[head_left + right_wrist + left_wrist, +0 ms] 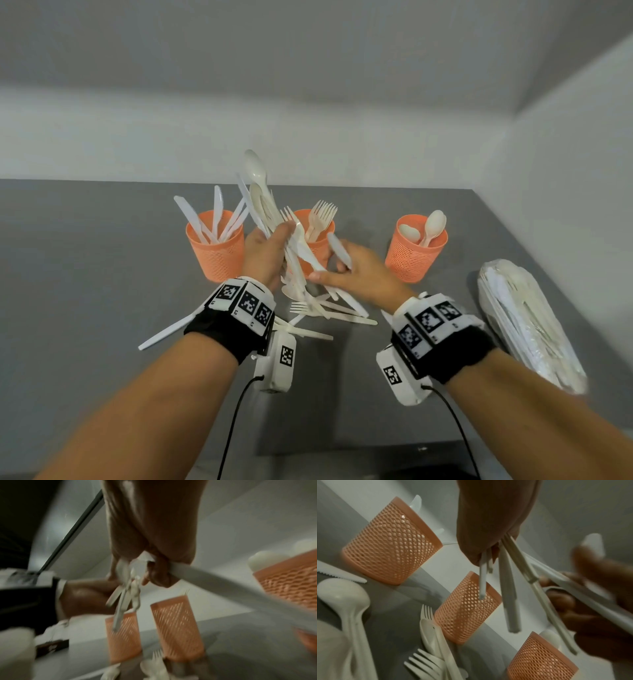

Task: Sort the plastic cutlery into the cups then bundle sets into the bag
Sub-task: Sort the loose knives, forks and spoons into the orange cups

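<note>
Three orange mesh cups stand in a row: the left cup (215,251) holds knives, the middle cup (318,245) forks, the right cup (416,251) spoons. My left hand (274,243) grips a mixed bundle of cutlery (262,202) upright in front of the middle cup; the bundle's handles (510,595) hang below the fist. My right hand (334,270) pinches a white knife (339,250) right beside that bundle, and the knife (223,588) runs out of its curled fingers. Loose cutlery (325,308) lies on the grey table (85,274) under both hands.
A clear plastic bag (527,325) with cutlery inside lies at the right, near the wall. One white knife (164,332) rests alone on the table left of my left wrist. White walls close off the back and right sides.
</note>
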